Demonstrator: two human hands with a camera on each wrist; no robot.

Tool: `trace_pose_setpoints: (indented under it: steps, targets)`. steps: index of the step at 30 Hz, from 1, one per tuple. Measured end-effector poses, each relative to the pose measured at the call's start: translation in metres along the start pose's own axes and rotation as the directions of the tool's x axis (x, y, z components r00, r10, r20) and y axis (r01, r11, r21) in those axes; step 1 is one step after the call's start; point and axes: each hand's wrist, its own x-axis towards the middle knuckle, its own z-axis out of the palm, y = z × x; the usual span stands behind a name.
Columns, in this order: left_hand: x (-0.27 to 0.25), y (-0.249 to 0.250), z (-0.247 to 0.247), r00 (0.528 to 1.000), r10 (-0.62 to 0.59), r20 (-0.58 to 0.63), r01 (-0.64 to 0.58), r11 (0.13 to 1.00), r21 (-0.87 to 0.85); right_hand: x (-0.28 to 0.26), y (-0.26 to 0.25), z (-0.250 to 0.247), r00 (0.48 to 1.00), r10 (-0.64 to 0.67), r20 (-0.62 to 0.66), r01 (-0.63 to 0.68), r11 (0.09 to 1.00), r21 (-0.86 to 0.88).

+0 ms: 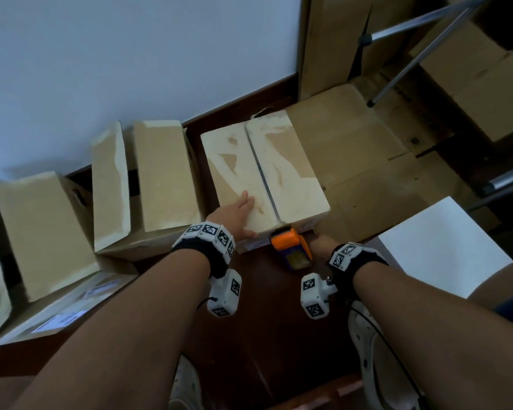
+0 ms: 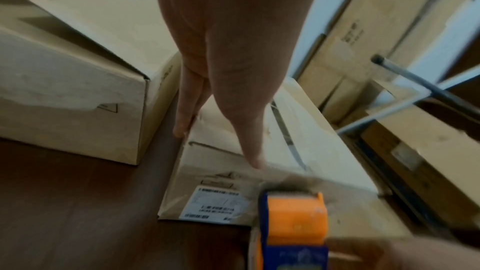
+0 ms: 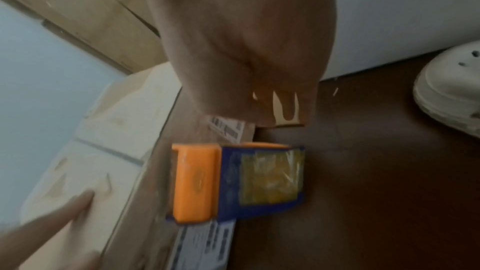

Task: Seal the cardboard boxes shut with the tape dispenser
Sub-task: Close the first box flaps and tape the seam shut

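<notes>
Head view: your L hand (image 1: pixel 240 211) flat, fingers straight, pressing box (image 1: pixel 290 161) top. R hand (image 1: pixel 322 242) beside dispenser (image 1: pixel 290 247) at box front; grip unclear.

Left hand (image 2: pixel 228 59) flat on cardboard box (image 2: pixel 324 151); tape dispenser (image 2: pixel 294 225) against its front.

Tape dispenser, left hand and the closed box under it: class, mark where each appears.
Tape dispenser (image 1: pixel 290 245), head view, on its orange top.
Left hand (image 1: pixel 234 216), head view, on the back of the hand.
Closed box (image 1: pixel 290 167), head view, on its right top flap.
</notes>
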Motion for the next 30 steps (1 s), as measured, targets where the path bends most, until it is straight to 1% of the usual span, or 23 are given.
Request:
trace_pose_setpoints:
  steps: [1,2,3,4,5,6,7,8,10,11,12,14,16,17,20,21,22,25,27,30]
  targets:
    - [0.000,-0.002,-0.002,1.000,0.005,-0.013,-0.006,0.999,-0.043,-0.001,0.004,-0.008,0.997,0.043,-0.065,-0.038,0.996,0.076]
    - [0.000,-0.003,-0.005,0.999,-0.001,-0.032,-0.001,0.998,-0.060,0.003,0.007,-0.017,0.987,0.086,-0.135,-0.072,0.992,0.105]
    - [0.000,-0.006,-0.009,0.998,-0.010,-0.055,0.006,0.997,-0.072,0.004,0.007,-0.027,0.969,0.111,-0.222,-0.080,0.986,0.148]
    - [0.000,-0.010,-0.012,0.996,-0.050,-0.073,0.042,0.993,-0.112,0.007,0.005,-0.037,0.947,0.123,-0.295,-0.082,0.985,0.149]
    - [0.001,-0.013,-0.016,0.988,-0.109,-0.111,0.090,0.982,-0.167,0.007,-0.003,-0.046,0.918,0.133,-0.373,-0.065,0.980,0.188]
    - [0.002,-0.017,-0.017,0.975,-0.157,-0.155,0.121,0.968,-0.219,0.008,-0.010,-0.054,0.900,0.124,-0.417,-0.054,0.983,0.175]
    - [0.006,-0.020,-0.019,0.966,-0.198,-0.165,0.142,0.944,-0.298,0.009,-0.019,-0.061,0.893,0.105,-0.438,-0.036,0.986,0.163]
    - [0.011,-0.022,-0.022,0.951,-0.249,-0.185,0.177,0.925,-0.335,0.012,-0.028,-0.067,0.891,0.076,-0.448,-0.016,0.990,0.137]
    - [0.010,-0.018,-0.038,0.907,-0.382,-0.175,0.245,0.819,-0.520,0.014,-0.048,-0.076,0.877,-0.018,-0.481,0.078,0.991,0.105]
    - [0.013,-0.017,-0.043,0.903,-0.405,-0.145,0.264,0.789,-0.555,0.017,-0.056,-0.080,0.866,-0.077,-0.494,0.133,0.988,0.078]
    - [0.019,-0.019,-0.046,0.890,-0.437,-0.130,0.274,0.739,-0.615,0.020,-0.065,-0.085,0.864,-0.121,-0.490,0.162,0.986,0.043]
    - [0.026,-0.025,-0.048,0.872,-0.483,-0.075,0.284,0.625,-0.727,0.025,-0.079,-0.093,0.878,-0.207,-0.432,0.217,0.976,-0.027]
    - [0.036,-0.031,-0.048,0.859,-0.511,-0.027,0.279,0.511,-0.813,0.029,-0.089,-0.100,0.901,-0.252,-0.354,0.253,0.967,-0.046]
    - [0.039,-0.031,-0.048,0.862,-0.508,-0.008,0.265,0.464,-0.845,0.034,-0.093,-0.103,0.904,-0.264,-0.337,0.264,0.963,-0.046]
    - [0.045,-0.033,-0.048,0.886,-0.464,0.016,0.199,0.348,-0.916,0.044,-0.099,-0.102,0.904,-0.280,-0.322,0.277,0.959,-0.056]
    - [0.047,-0.034,-0.049,0.886,-0.463,0.017,0.187,0.324,-0.927,0.048,-0.100,-0.101,0.903,-0.282,-0.323,0.279,0.959,-0.058]
    - [0.048,-0.034,-0.050,0.881,-0.472,0.019,0.189,0.315,-0.930,0.049,-0.101,-0.101,0.906,-0.279,-0.319,0.274,0.960,-0.062]
    - [0.049,-0.031,-0.053,0.862,-0.505,0.036,0.240,0.344,-0.908,0.049,-0.102,-0.101,0.900,-0.304,-0.312,0.284,0.953,-0.108]
    - [0.047,-0.027,-0.052,0.859,-0.511,0.023,0.260,0.397,-0.880,0.046,-0.100,-0.097,0.889,-0.330,-0.317,0.300,0.944,-0.140]
    - [0.044,-0.023,-0.047,0.872,-0.489,-0.024,0.250,0.487,-0.837,0.038,-0.095,-0.089,0.881,-0.354,-0.313,0.307,0.932,-0.191]
